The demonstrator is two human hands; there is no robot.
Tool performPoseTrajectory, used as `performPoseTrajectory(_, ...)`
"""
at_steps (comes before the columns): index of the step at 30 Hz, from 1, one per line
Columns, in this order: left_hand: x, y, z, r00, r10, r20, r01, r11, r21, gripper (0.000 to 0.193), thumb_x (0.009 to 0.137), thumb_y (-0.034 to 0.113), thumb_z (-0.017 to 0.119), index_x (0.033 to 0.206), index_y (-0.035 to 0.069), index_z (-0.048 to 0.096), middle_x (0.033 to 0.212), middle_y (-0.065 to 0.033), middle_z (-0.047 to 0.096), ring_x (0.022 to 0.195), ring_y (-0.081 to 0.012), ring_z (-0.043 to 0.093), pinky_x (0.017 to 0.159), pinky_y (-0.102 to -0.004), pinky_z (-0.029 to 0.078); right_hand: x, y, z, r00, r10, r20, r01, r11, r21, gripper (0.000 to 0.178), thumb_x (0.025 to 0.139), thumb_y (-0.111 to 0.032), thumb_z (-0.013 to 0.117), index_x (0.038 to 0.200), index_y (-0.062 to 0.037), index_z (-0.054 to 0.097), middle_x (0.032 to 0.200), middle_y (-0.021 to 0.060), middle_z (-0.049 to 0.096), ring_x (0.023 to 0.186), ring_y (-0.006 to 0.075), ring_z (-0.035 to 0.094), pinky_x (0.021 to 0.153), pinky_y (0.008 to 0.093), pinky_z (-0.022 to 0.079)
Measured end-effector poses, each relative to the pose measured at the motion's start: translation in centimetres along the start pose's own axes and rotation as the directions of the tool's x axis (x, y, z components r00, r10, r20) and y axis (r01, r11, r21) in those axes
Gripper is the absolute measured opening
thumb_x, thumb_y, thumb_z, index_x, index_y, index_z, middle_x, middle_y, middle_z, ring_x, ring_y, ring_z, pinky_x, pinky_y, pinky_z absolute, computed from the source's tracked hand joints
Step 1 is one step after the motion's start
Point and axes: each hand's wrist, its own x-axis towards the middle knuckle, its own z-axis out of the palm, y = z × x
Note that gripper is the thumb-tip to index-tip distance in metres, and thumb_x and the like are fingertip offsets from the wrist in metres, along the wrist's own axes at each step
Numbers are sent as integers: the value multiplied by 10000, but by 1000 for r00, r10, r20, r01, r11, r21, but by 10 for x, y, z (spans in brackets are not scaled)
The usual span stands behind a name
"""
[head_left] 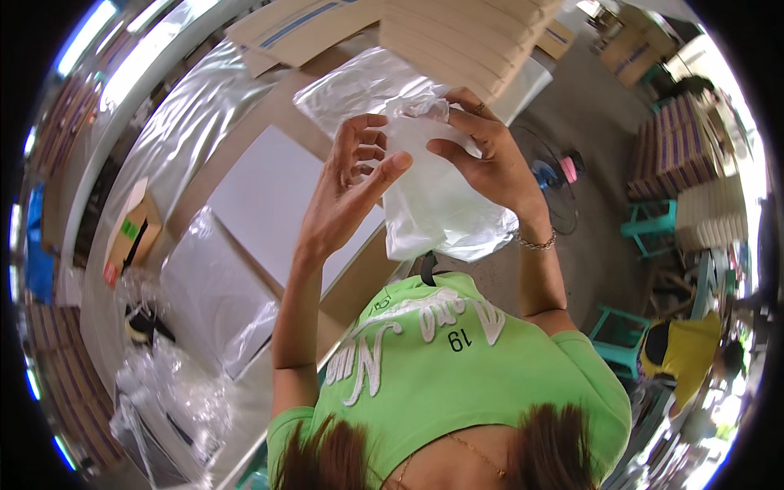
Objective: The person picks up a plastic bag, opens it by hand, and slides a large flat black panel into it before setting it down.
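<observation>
- In the head view, a translucent plastic bag point(420, 204) hangs between your two hands, in front of your green shirt point(490, 384).
- Its long axis runs from the crumpled upper edge, away from you, down toward your chest, drifting slightly to your right.
- Your right hand point(494, 155) is the nearer one – its bent fingers appear to grasp that upper edge from the right, with the thumb apart from the index finger and pointing left across the film.
- Your left hand point(347, 180) is loose and half curled at the bag's left side, thumb spread toward the film; the bag lies to its right. You cannot tell from here whether the thumb tip touches the plastic.
- Beyond both hands, a pile of clear plastic bags point(339, 88) lies on the worktable, beside a large sheet of cardboard point(465, 45).
- To the left of your left forearm – a white flat stack point(261, 188), and nearer to you a film-wrapped stack point(212, 282).
</observation>
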Motion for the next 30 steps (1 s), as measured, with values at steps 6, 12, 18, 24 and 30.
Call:
performPoseTrajectory(6,-3,-17,-29,960,195,-200,-155,967,200,585,761,293,698,1220,99,389,1062,-77,496,965,-187,488,822,-341,409,42,4,32,976,-129,173,124,991,39,364,753,-20,650,1107,-12,565,1156,155,548,1100,317,486,916,369,381)
performPoseTrajectory(12,-6,-19,-44,943,176,-282,-138,979,150,476,767,48,551,1204,82,366,979,-98,525,829,-195,542,728,-318,445,78,2,41,942,-147,300,135,989,61,451,778,-6,604,1218,-45,512,1234,118,528,1162,272,459,972,339,354)
performPoseTrajectory(18,-20,-38,-86,928,13,-372,-81,982,-169,390,816,156,566,1174,77,432,940,-88,553,798,-166,569,748,-292,431,101,12,36,934,-205,294,130,958,254,552,801,24,561,1326,-72,421,1282,40,479,996,95,495,756,209,458)
performPoseTrajectory(24,-26,-41,-54,882,309,-356,-152,901,406,853,698,274,759,1352,86,245,1106,-129,575,1013,-233,556,900,-338,401,108,19,41,948,-194,252,52,877,478,569,793,18,567,1333,-37,396,1303,56,469,1050,101,495,781,204,458)
performPoseTrajectory(30,-25,-86,-74,878,-88,-470,88,996,-21,425,763,231,720,1097,18,565,947,-52,637,855,-105,577,779,-245,451,109,28,26,969,-133,207,-28,778,628,556,799,0,599,1322,-78,425,1326,53,450,1099,110,479,839,210,434)
